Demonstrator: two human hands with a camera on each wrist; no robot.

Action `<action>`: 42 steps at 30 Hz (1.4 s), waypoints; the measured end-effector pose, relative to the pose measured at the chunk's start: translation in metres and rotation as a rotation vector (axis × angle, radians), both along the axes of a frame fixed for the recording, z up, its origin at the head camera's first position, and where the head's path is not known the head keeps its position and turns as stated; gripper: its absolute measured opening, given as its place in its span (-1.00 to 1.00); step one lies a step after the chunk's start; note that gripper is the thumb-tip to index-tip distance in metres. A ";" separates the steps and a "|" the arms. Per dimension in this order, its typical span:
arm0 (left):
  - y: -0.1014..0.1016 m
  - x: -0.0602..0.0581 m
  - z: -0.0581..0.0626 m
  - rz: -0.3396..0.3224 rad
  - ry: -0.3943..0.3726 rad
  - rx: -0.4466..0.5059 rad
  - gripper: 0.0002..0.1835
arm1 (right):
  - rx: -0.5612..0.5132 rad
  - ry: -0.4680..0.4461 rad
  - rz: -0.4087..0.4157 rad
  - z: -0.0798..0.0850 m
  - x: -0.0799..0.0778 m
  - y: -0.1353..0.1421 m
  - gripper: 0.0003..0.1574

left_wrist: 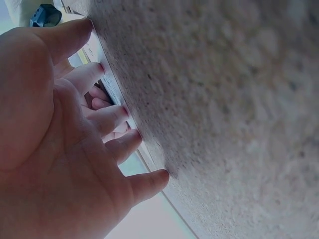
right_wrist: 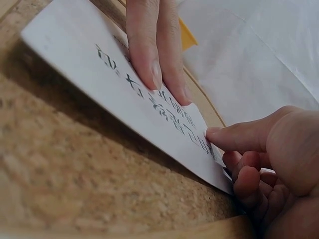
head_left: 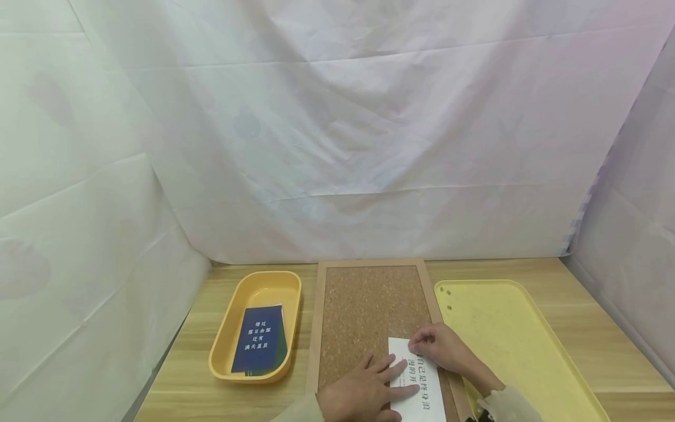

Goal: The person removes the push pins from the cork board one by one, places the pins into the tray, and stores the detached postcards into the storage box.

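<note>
A white card [head_left: 429, 398] with printed dark characters lies on a wood-framed cork board [head_left: 369, 299], towards its near right side. My left hand [head_left: 364, 390] spreads its fingers over the card and the cork, fingertips pressing down. In the left wrist view those fingertips [left_wrist: 119, 112] touch the surface. At the card's far end my right hand [head_left: 448, 350] pinches the edge, thumb on the printed side and the other fingers curled close by. The right wrist view shows the card's [right_wrist: 89, 69] long edge standing slightly off the cork. Whether something small sits between the right fingertips is hidden.
Left of the board stands a yellow-orange basin [head_left: 216, 354] holding a dark blue card [head_left: 258, 337] with white characters and a green one partly beneath. On the right lies a pale yellow tray [head_left: 506, 334] with small round items [head_left: 449, 307] at its far left corner. White cloth [head_left: 337, 129] encloses the wooden table.
</note>
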State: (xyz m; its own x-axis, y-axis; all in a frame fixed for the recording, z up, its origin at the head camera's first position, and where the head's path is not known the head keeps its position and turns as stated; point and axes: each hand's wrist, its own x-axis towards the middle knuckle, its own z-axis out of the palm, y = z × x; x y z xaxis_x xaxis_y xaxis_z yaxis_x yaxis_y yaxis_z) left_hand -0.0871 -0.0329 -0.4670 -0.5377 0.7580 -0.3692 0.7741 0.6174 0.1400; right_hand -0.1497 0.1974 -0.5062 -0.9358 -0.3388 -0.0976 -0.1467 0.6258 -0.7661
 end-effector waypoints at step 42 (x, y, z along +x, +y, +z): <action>0.003 -0.002 -0.003 0.006 0.008 -0.021 -0.36 | -0.068 0.002 0.101 -0.003 0.000 0.008 -0.93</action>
State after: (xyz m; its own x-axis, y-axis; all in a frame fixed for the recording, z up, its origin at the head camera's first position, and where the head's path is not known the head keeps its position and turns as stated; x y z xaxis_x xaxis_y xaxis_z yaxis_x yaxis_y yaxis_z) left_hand -0.0888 -0.0303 -0.4697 -0.5452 0.7470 -0.3804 0.7716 0.6246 0.1206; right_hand -0.1499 0.2054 -0.5095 -0.8966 -0.4374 -0.0692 -0.2082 0.5542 -0.8059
